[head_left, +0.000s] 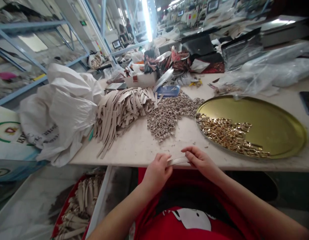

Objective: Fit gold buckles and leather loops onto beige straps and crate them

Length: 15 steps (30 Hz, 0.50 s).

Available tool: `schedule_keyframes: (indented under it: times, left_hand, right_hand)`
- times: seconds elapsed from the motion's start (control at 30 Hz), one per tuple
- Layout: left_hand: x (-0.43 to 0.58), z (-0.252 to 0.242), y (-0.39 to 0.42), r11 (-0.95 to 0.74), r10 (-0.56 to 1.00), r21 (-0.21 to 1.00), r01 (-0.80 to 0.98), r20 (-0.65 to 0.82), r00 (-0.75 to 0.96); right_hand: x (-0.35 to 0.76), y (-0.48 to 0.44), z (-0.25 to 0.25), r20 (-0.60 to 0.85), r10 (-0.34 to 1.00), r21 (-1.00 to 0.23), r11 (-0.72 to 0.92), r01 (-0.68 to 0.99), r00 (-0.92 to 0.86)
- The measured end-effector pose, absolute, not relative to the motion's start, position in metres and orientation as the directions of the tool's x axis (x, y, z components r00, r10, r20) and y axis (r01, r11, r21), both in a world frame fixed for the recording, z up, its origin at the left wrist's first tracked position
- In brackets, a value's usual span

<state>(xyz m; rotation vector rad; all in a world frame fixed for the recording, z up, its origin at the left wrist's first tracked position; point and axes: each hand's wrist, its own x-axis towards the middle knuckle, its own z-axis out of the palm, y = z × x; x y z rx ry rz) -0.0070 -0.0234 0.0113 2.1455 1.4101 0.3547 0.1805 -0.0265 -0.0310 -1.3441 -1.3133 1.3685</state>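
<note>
A pale strap (pixel 178 160) stretches between my two hands at the table's front edge. My left hand (pixel 158 168) is closed round its left end, with the fingertips curled over it. At the other end my right hand (pixel 194 157) pinches the strap between thumb and fingers. Just beyond lies a heap of small beige loops (pixel 164 116). To its left is a pile of long beige strips (pixel 119 110). Gold metal buckles (pixel 226 133) are heaped on the left part of a round gold tray (pixel 276 126), right of my hands.
A white sack (pixel 66 106) slumps on the table's left end. Below it, a red container (pixel 66 206) holds finished-looking beige straps. Clear plastic bags (pixel 274 70), dark sheets and scraps lie along the back. A phone-like dark object (pixel 308 103) lies far right.
</note>
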Motion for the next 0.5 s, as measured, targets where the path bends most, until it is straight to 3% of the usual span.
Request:
schedule_keyframes:
  times: [0.1,0.2,0.33,0.5]
  left_hand:
    - [0.001,0.016,-0.034,0.083,0.804,0.844,0.529,-0.371,0.465]
    - [0.008,0.021,-0.042,0.492,0.697,0.830,0.262,-0.556,0.452]
    - [0.010,0.026,-0.046,0.657,0.715,0.754,-0.029,-0.610,0.341]
    - [0.001,0.023,-0.040,0.710,0.704,0.654,-0.260,-0.643,0.302]
  right_hand:
    - [0.186,-0.028,-0.032,-0.131,0.979,-0.987,-0.113,0.115,-0.159]
    - [0.190,-0.012,-0.035,-0.045,0.989,-0.975,-0.012,0.222,-0.141]
    - [0.191,0.027,-0.037,0.147,0.985,-0.757,0.169,0.631,-0.088]
    - [0.177,0.066,-0.044,0.186,0.970,-0.584,0.235,0.777,-0.153]
